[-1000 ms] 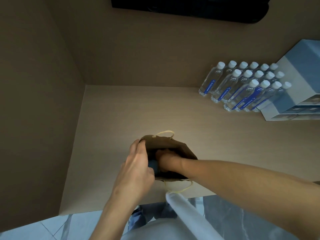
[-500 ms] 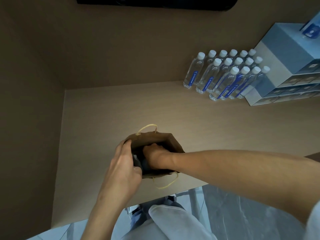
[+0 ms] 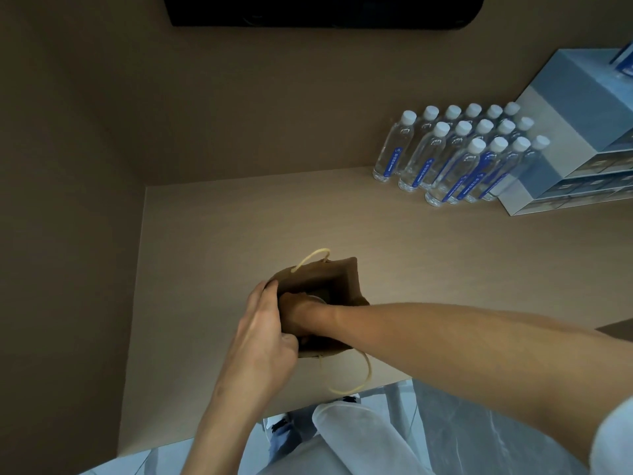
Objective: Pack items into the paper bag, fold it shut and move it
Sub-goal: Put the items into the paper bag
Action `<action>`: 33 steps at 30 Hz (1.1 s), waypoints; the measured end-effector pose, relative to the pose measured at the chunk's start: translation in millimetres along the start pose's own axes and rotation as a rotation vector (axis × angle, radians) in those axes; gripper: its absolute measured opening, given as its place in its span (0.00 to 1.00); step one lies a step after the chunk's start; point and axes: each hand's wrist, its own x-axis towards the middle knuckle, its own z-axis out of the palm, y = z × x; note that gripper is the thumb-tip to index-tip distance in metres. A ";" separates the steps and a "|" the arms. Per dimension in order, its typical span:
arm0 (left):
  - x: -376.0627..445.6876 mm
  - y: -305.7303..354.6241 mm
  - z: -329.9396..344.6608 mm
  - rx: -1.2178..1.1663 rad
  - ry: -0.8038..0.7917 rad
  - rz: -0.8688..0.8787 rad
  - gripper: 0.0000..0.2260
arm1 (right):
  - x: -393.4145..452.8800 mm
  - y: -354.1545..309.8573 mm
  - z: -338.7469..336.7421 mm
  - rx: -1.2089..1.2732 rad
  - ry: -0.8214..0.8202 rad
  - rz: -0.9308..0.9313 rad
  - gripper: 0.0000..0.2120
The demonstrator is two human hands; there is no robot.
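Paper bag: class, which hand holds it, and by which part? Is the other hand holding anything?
The left hand grips the paper bag by the left rim of its open mouth. The right hand reaches inside; whether its fingers hold anything cannot be told.

Both forearms (image 3: 428, 341) are bare; a pale short sleeve (image 3: 613, 437) shows at the right, with light trousers (image 3: 352, 437) below.

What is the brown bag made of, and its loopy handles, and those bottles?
The bag looks like matte brown paper: stiff creased walls, no shine. Its handles seem to be pale twisted cord, though paper twine is possible. The bottles look like clear, glossy plastic with white caps; glass cannot be ruled out.
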 end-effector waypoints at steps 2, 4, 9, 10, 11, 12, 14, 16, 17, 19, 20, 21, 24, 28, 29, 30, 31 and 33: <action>0.2 -0.4 0.1 -0.006 -0.007 0.003 0.37 | 1.5 -0.2 3.6 0.006 0.019 0.049 0.15; -0.6 -0.4 1.3 -0.014 -0.020 0.000 0.37 | 1.8 0.5 6.4 -0.011 0.054 0.074 0.16; -1.3 -0.3 4.1 -0.024 -0.013 0.013 0.37 | -7.6 1.8 1.5 0.013 0.123 0.062 0.18; -1.3 -0.6 3.8 -0.027 -0.013 0.009 0.37 | -8.8 2.0 1.4 0.011 0.123 0.064 0.17; -1.0 -1.0 3.3 -0.029 -0.013 0.004 0.37 | -10.6 1.3 1.5 0.007 0.123 0.058 0.17; -0.6 -1.7 2.7 -0.027 -0.011 0.000 0.37 | -12.1 0.1 0.8 0.005 0.114 0.051 0.17; 0.4 -2.6 1.5 -0.020 -0.002 -0.012 0.37 | -12.3 -0.4 -4.9 0.005 0.079 0.037 0.17; 1.7 -2.6 0.4 -0.020 0.003 -0.021 0.36 | -8.7 -1.9 -10.7 -0.003 0.052 0.011 0.17; 2.2 -2.4 0.0 -0.023 0.002 -0.021 0.36 | -7.5 -3.3 -12.9 -0.004 0.035 0.002 0.17; 3.4 -2.2 -0.1 -0.029 -0.005 -0.021 0.36 | -7.4 -5.2 -14.5 0.005 0.040 -0.010 0.17; 3.9 -2.2 -0.1 -0.033 -0.011 -0.027 0.36 | -8.9 -6.0 -14.2 0.012 0.065 -0.016 0.17; 4.4 -2.1 -0.3 -0.036 -0.019 -0.036 0.36 | -11.2 -6.3 -13.9 0.023 0.081 -0.027 0.17; 6.6 -3.7 -2.5 -0.031 -0.020 -0.052 0.36 | -17.8 -5.9 -13.5 0.059 0.017 -0.078 0.16; 10.5 -5.7 -4.9 -0.033 -0.017 -0.046 0.36 | -25.7 -6.3 -20.7 0.020 -0.047 -0.087 0.13; 11.1 -5.4 -5.4 -0.034 -0.020 -0.047 0.36 | -27.7 -6.7 -23.6 0.018 -0.045 -0.081 0.13; 11.7 -5.0 -5.7 -0.032 -0.024 -0.048 0.36 | -28.7 -7.4 -26.1 0.020 -0.046 -0.073 0.13; 12.1 -5.1 -5.7 -0.029 -0.030 -0.047 0.36 | -31.3 -8.7 -29.8 0.017 -0.050 -0.069 0.12; 13.2 -5.8 -5.8 -0.029 -0.033 -0.043 0.35 | -34.9 -11.5 -37.4 -0.010 -0.080 -0.075 0.06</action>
